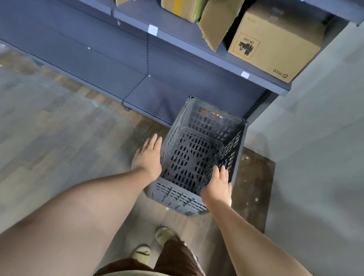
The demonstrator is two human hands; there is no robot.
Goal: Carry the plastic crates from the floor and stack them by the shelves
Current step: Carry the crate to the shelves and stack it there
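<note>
We're looking down into the grey crate [199, 158], upright with its mouth open to us, standing in the corner just in front of the blue shelves [137, 86] and beside the grey wall [328, 149]. Our left hand [148, 157] sits flat by the crate's left side, fingers straight, gripping nothing. Our right hand [218, 186] hovers over the near right rim, fingers loose and spread. Behind the crate, on a higher shelf, we see cardboard boxes [275, 40].
</note>
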